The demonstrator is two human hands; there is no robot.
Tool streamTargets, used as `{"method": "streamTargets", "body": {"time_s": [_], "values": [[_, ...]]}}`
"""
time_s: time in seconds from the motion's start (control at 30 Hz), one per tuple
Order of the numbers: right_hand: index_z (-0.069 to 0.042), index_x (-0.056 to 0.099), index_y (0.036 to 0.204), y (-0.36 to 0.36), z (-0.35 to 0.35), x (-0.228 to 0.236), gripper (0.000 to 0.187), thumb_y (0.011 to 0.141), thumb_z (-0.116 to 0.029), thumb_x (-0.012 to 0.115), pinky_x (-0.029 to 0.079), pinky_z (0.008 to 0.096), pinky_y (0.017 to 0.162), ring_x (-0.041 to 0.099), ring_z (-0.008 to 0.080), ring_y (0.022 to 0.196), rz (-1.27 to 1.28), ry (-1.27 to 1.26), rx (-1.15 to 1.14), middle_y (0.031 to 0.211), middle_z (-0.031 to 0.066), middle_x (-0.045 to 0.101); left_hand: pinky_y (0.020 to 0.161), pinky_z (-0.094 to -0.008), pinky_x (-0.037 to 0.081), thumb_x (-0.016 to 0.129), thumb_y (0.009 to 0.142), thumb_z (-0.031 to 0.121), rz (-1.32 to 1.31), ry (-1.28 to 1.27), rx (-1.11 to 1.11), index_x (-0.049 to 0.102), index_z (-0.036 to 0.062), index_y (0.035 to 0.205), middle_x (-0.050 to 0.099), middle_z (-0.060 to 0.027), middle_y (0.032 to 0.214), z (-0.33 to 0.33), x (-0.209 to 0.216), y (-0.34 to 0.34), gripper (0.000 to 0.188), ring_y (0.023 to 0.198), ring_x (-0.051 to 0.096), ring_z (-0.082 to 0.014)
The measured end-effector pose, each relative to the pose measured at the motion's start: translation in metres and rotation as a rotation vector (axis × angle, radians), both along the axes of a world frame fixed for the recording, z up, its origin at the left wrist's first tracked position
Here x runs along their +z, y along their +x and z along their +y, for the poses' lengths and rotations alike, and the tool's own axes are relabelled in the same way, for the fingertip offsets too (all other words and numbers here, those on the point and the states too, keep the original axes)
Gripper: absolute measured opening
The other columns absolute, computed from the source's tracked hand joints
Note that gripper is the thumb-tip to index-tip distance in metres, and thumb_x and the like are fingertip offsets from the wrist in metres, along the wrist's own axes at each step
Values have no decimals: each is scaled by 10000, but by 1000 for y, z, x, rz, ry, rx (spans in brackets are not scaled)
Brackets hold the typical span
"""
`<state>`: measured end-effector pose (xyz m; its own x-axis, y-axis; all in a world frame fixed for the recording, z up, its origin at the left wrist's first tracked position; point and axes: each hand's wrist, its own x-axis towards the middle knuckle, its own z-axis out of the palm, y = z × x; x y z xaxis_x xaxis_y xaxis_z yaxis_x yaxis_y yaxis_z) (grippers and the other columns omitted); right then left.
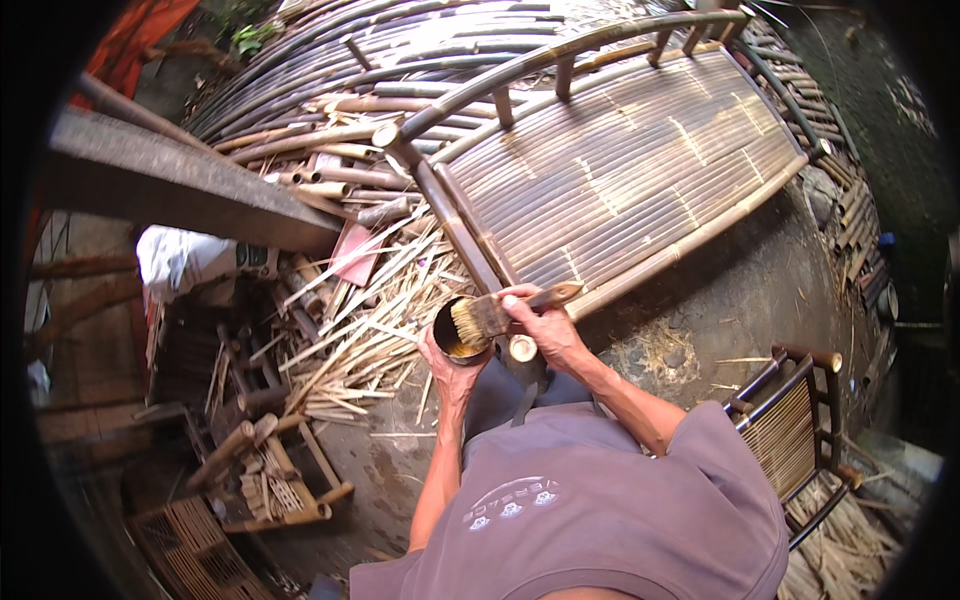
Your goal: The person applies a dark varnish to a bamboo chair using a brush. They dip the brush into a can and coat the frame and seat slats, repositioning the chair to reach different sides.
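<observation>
My left hand (455, 372) is wrapped round a dark round can (443, 328) with some yellowish-brown stuff inside. In my right hand (545, 330) is a wide paintbrush (490, 316), gripped around its ferrule and wooden handle. The pale bristles point left, at the mouth of the can; whether they touch its rim I cannot tell. Just beyond my hands stands a long bamboo bench (630, 165) with a slatted seat and a curved rail along its far side. A cut bamboo end (522, 348) of it shows close below my right hand.
Split bamboo strips (370, 330) lie heaped on the floor at left, below stacked bamboo poles (400, 60). A thick beam (190, 180) juts in from the left. Small bamboo furniture stands at lower left (280, 475) and at right (785, 430), near my elbow.
</observation>
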<state>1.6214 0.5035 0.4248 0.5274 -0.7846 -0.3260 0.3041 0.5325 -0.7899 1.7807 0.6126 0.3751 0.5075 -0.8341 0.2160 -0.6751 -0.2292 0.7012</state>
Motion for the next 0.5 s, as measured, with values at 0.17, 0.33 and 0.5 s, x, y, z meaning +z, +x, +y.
{"method": "streamTargets", "body": {"time_s": [0.17, 0.33, 0.5], "values": [[-104, 603, 1126, -20, -46, -31, 313, 924, -337, 650, 511, 403, 926, 599, 193, 1026, -224, 339, -383, 1109, 50, 624, 1013, -459, 345, 903, 586, 268, 17, 53, -287, 454, 42, 1303, 480, -140, 1237, -93, -40, 34, 875, 1183, 426, -327], [-153, 619, 1073, -40, -85, -67, 277, 877, -326, 713, 493, 347, 955, 593, 156, 1039, -272, 336, -828, 1089, -1, 635, 1020, -459, 349, 893, 551, 250, 46, -12, -627, 437, 53, 1329, 504, -153, 1249, -200, -87, 52, 923, 1175, 466, -345], [-180, 625, 1082, -70, -105, -101, 209, 892, -232, 696, 495, 342, 950, 579, 159, 1081, -244, 388, -1127, 1158, -2, 624, 1024, -457, 385, 894, 532, 276, 166, -4, -799, 406, 36, 1326, 474, -191, 1287, -286, -169, 45, 962, 1204, 457, -388]]}}
